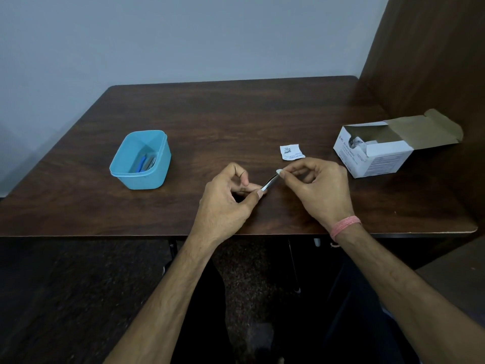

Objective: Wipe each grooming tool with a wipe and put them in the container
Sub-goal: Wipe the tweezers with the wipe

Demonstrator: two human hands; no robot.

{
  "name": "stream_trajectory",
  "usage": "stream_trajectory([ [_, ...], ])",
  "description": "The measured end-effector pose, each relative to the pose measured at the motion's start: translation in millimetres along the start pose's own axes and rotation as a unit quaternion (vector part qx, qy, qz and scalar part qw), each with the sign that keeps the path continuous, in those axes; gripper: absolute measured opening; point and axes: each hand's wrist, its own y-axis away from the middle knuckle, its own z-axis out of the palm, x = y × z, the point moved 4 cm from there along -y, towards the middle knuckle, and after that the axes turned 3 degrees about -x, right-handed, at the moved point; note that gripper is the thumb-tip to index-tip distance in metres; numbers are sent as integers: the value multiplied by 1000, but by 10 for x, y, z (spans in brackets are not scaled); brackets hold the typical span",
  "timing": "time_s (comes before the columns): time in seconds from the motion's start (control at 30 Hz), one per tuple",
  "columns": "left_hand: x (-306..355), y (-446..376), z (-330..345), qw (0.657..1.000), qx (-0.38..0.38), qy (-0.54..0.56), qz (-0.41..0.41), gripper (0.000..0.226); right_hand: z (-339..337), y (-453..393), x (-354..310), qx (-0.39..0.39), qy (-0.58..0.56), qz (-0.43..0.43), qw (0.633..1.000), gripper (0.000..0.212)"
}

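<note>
Right of the blue container (140,160), my left hand (225,198) pinches a slim metal tool (268,183) while my right hand (319,185) pinches the wipe (278,171) at its tip. I'd pull the wipe slowly along its length, gripping firmly.

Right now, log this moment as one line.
step: wiping | left hand: holds metal tool | right hand: pinches wipe | container: holds tools

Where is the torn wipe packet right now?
In the head view, the packet lies flat on the table, right of centre, just beyond the right hand and left of the open white box.
</note>
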Motion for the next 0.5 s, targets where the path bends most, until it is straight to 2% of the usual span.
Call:
stream_trajectory([
  [0.27,1,1,-3,1000,3,-7,2,36,23,36,-39,-25,3,-30,999,9],
  [0.5,-1,2,-9,1000,-2,-4,10,36,105,97,-115,-120,-7,-77,990,5],
])
